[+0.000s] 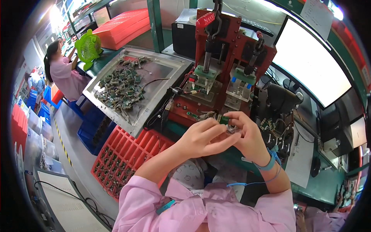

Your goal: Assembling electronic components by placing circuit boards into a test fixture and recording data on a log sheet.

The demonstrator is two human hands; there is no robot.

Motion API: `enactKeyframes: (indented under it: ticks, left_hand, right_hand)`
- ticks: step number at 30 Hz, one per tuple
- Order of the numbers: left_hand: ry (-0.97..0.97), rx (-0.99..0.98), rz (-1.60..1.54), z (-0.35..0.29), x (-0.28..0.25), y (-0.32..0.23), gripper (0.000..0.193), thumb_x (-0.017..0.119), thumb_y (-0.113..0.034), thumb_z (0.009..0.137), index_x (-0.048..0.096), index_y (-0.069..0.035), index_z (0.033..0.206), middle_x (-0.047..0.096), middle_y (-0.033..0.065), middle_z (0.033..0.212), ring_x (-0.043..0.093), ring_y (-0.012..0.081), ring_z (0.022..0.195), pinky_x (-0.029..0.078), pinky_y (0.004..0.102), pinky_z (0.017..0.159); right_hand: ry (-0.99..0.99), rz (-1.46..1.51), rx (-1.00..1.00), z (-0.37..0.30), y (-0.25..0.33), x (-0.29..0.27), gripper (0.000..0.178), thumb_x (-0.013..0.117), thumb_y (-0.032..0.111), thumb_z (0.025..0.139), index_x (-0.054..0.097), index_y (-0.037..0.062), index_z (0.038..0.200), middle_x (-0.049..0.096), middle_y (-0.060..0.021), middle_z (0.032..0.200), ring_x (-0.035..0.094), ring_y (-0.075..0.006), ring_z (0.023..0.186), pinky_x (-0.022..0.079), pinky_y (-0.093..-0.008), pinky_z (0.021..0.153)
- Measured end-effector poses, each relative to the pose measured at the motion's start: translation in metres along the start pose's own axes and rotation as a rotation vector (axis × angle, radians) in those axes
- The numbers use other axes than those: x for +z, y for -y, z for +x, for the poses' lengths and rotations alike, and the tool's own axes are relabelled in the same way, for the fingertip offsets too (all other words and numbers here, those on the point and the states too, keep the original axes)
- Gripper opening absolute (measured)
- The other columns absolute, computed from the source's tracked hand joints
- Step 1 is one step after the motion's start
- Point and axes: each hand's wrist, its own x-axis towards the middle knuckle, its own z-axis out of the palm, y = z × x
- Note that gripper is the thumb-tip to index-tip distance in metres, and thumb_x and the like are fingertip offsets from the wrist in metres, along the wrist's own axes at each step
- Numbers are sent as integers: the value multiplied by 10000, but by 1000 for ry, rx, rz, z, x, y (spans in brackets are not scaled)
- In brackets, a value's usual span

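Both hands meet in front of the red test fixture (181,112). Between them is a small green circuit board (223,119), with a greyish bit that looks like wires or a connector below it. The thumb and fingers of my right hand (251,136) close on the board from the right. My left hand (203,137) pinches from the left, its fingertips partly covered, so what it grips is unclear. Just beyond the fingers, another board with wires (193,115) lies at the fixture's front edge. A blue wrist strap (269,164) with a cord circles my right wrist.
To the left, a metal-framed tray (154,96) bears a heap of wired boards; below it stands a red slotted tray (131,158) filled with boards. More wired boards (276,125) lie right of the fixture, beside a monitor (313,58). A person in pink (63,71) works near a green basket (88,48).
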Motion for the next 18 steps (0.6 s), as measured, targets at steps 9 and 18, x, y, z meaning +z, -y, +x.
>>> enactKeyframes:
  ticks: [9,18]
  left_hand:
    - [144,-540,-236,1,17,28,430,778,-57,655,613,-39,1051,628,99,988,578,287,921,492,362,767]
    - [263,-615,-235,-3,36,48,368,718,-106,738,583,-33,1073,631,107,1079,553,289,1019,469,362,847]
  right_hand:
    - [-244,-233,50,24,-17,-36,404,751,61,741,512,-32,1054,629,-67,711,550,-68,636,437,-232,587]
    - [-354,-109,19,52,-44,-51,349,737,41,747,597,-77,1044,631,-52,685,548,-77,600,414,-229,543]
